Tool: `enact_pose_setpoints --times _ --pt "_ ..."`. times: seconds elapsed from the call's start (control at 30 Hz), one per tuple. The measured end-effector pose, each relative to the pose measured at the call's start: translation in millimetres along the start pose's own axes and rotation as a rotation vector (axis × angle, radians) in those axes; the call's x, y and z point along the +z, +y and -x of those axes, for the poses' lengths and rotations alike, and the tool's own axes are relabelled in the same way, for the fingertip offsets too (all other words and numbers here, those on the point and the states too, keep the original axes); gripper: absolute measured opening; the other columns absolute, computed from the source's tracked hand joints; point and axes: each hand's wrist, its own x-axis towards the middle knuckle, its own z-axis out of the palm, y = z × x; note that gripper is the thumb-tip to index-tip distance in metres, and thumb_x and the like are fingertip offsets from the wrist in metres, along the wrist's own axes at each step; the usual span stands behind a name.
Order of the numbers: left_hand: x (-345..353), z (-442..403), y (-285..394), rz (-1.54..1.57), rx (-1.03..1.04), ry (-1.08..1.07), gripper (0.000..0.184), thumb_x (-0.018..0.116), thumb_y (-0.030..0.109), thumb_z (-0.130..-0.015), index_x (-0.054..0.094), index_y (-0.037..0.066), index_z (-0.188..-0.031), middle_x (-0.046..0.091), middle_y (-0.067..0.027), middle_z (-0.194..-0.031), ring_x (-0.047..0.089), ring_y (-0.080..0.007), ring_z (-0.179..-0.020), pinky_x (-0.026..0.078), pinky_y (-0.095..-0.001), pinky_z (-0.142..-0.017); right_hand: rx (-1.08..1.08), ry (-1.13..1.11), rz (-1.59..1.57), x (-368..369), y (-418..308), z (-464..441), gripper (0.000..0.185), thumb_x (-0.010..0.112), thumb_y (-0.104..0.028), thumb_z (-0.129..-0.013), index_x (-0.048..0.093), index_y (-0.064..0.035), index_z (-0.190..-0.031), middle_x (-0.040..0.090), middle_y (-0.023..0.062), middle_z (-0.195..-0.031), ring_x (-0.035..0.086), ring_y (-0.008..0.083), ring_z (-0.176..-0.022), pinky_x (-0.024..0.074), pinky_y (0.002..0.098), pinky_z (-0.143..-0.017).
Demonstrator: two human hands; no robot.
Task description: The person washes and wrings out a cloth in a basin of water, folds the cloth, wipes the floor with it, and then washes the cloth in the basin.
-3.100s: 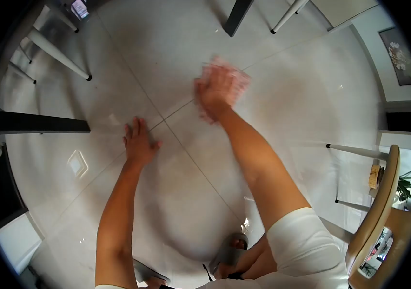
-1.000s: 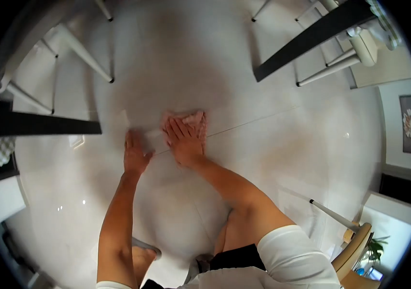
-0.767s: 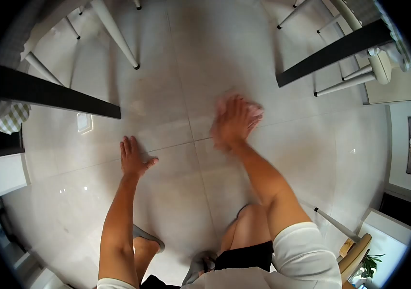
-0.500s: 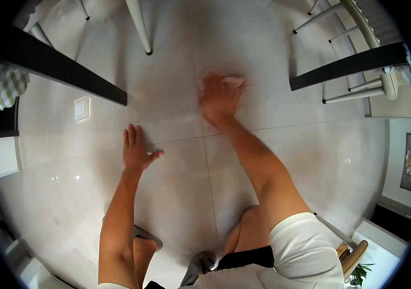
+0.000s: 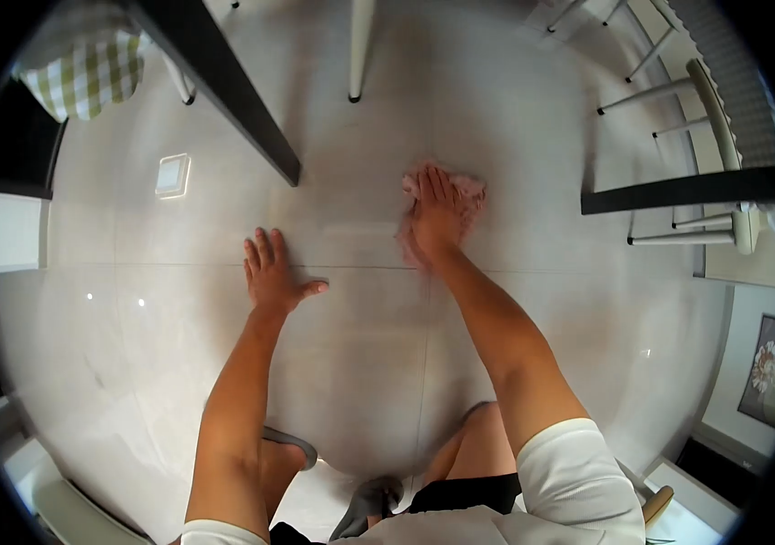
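Under my right hand (image 5: pixel 437 218) a crumpled pink cloth (image 5: pixel 471 193) lies against the glossy pale tile floor (image 5: pixel 351 354). The palm presses on the cloth, which bunches out around the fingers; its underside is hidden. To the left, my left hand (image 5: pixel 271 277) rests palm down on the floor with its fingers spread and the thumb pointing right. Nothing is in it. A floor seam runs close to both hands.
A dark table leg (image 5: pixel 242 109) stands ahead on the left, another dark leg (image 5: pixel 678 191) on the right. Pale chair legs (image 5: pixel 359 54) are beyond. A green checked cloth (image 5: pixel 88 77) hangs upper left. A square floor plate (image 5: pixel 172 176) lies left; my slipper (image 5: pixel 292 445) is below.
The view has turned, so the table legs and chairs appear shifted rightward. My right hand and the cloth, blurred before, now look sharp and slightly nearer me. My left hand stays flat on the floor.
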Motion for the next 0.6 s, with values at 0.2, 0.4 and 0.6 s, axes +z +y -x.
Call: enact_pose_setpoints --times 0.2,0.4,0.6 --pt "-6 1 -4 0.026 0.009 0.002 0.158 0.088 0.082 -0.06 0.008 0.011 -0.176 0.004 -0.0208 -0.183 0.003 -0.0434 -0.169 0.017 -0.0553 -0.136 0.044 0.311 -0.385 50 -51 -107 0.038 0.06 -0.006 -0.102 0.066 -0.0021 -0.14 0.071 0.0188 -0.134 0.067 0.0367 -0.126 0.0507 0.0422 -0.111" --pt "-7 3 -6 0.016 0.014 -0.032 0.157 0.087 0.082 -0.062 0.008 0.009 -0.176 0.004 -0.0207 -0.183 0.004 -0.044 -0.169 0.017 -0.0552 -0.136 -0.228 0.241 -0.15 63 -84 -140 0.041 0.062 -0.012 -0.101 0.066 -0.0059 -0.142 0.064 0.0159 -0.147 0.058 0.0378 -0.138 0.0422 0.049 -0.119" --pt "-25 4 -5 0.031 0.023 -0.035 0.154 0.088 0.079 -0.066 0.006 0.01 -0.176 0.004 -0.0197 -0.184 0.003 -0.0436 -0.169 0.016 -0.0542 -0.136 -0.562 -0.165 -0.215 6 -83 -26 0.046 0.063 -0.011 -0.1 0.066 -0.0117 -0.146 0.061 0.0123 -0.154 0.054 0.0354 -0.144 0.0367 0.0554 -0.124"
